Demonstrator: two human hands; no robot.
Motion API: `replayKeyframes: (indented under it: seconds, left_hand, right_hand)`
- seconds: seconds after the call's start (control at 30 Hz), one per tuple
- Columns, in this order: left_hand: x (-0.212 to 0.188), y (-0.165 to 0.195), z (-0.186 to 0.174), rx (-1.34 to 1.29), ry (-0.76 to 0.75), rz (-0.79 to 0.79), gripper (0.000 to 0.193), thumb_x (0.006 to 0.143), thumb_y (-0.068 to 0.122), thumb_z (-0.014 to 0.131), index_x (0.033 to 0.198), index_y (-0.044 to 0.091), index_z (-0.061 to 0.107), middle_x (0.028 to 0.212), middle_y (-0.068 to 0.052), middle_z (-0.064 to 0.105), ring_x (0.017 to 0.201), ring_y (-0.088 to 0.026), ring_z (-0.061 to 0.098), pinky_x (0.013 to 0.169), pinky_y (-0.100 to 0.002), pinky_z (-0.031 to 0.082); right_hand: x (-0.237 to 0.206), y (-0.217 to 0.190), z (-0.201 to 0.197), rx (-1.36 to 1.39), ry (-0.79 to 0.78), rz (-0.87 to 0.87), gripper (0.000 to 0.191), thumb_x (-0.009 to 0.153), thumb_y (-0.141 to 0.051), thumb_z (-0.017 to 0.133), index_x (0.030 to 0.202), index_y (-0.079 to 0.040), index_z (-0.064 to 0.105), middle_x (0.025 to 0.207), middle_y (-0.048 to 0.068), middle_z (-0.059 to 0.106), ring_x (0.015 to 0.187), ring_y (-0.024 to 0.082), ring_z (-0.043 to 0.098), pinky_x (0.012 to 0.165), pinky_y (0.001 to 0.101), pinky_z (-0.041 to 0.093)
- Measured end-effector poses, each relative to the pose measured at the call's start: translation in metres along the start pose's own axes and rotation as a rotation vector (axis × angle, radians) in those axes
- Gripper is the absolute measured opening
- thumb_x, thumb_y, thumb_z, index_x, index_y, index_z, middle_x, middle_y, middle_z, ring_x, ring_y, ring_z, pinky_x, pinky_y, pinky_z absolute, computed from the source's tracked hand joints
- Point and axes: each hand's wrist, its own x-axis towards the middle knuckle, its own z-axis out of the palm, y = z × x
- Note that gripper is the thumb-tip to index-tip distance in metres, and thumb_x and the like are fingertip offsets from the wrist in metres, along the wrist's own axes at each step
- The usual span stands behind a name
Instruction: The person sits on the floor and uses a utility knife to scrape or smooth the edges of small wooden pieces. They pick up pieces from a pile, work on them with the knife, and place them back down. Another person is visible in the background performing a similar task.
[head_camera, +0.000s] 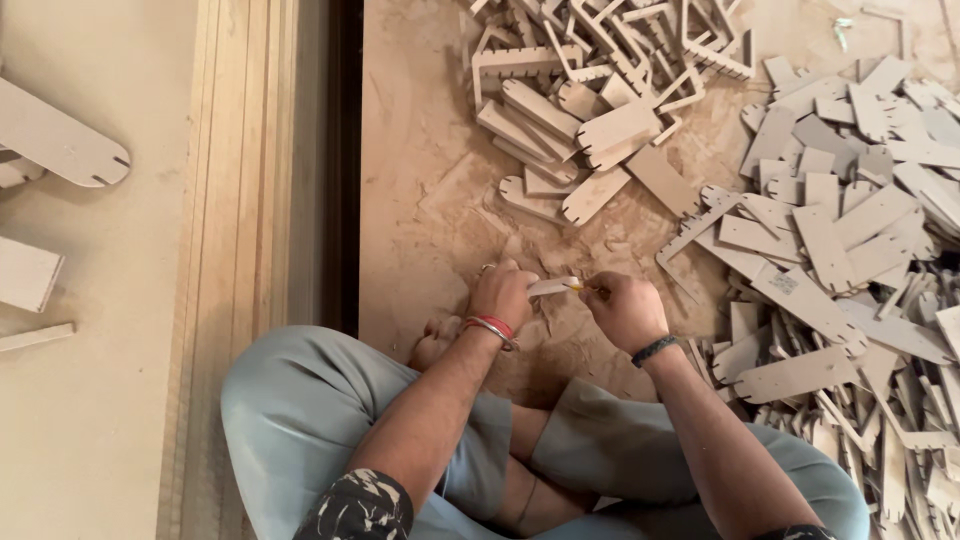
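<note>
View from above of a person sitting cross-legged on a dusty brown floor (430, 180), legs in pale blue-grey trousers (300, 420) filling the bottom of the frame. To the left lies a broad pale board (90, 420) edged by a grooved wooden strip (235, 200), with a few flat cut pieces resting on it, among them a long rounded slat (60, 140). On the person's right a large heap of flat wooden cut-outs (860, 250) spreads down the right side, near the right forearm. Ahead, at the top, a smaller pile of notched, comb-like wooden pieces (590, 100) lies well apart from the hands. Both hands meet low in the centre, just above the knees. The left hand (503, 295), with red and silver bangles (490, 327) at the wrist, is closed around one end of a small pale wooden strip (553, 286). The right hand (625, 308), wearing a dark wristband (654, 349), is curled into a loose fist with its fingertips pinched at the strip's other end, where a small yellowish spot shows. The strip lies level between the two hands, held just off the floor
</note>
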Motion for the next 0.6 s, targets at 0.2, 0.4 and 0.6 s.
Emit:
replayKeyframes:
  seconds: [0.2, 0.4, 0.6]
  left_hand:
    - [0.003, -0.003, 0.009, -0.057, 0.065, 0.045, 0.018, 0.089, 0.012, 0.064, 0.093, 0.017, 0.081, 0.095, -0.011, 0.066, 0.095, -0.037, 0.063, 0.082, -0.05, 0.05]
    - [0.004, -0.004, 0.012, -0.083, 0.061, 0.035, 0.017, 0.092, 0.015, 0.063, 0.093, 0.016, 0.08, 0.097, -0.01, 0.065, 0.095, -0.035, 0.063, 0.081, -0.048, 0.05]
    - [0.005, -0.003, 0.012, -0.053, 0.05, 0.019, 0.02, 0.089, 0.015, 0.062, 0.093, 0.019, 0.081, 0.099, -0.008, 0.066, 0.099, -0.033, 0.062, 0.086, -0.05, 0.046]
  right_hand:
    - [0.009, 0.0, 0.007, -0.024, -0.009, -0.002, 0.025, 0.087, -0.032, 0.074, 0.098, -0.01, 0.079, 0.083, 0.015, 0.075, 0.077, 0.034, 0.073, 0.07, 0.044, 0.057]
    - [0.011, -0.001, 0.007, -0.041, -0.007, -0.031, 0.022, 0.084, -0.029, 0.076, 0.099, -0.013, 0.08, 0.085, 0.013, 0.076, 0.077, 0.033, 0.073, 0.069, 0.043, 0.057]
    - [0.01, -0.002, 0.006, -0.067, 0.038, -0.117, 0.017, 0.083, -0.025, 0.077, 0.097, -0.015, 0.081, 0.09, 0.01, 0.075, 0.079, 0.031, 0.071, 0.07, 0.0414, 0.055]
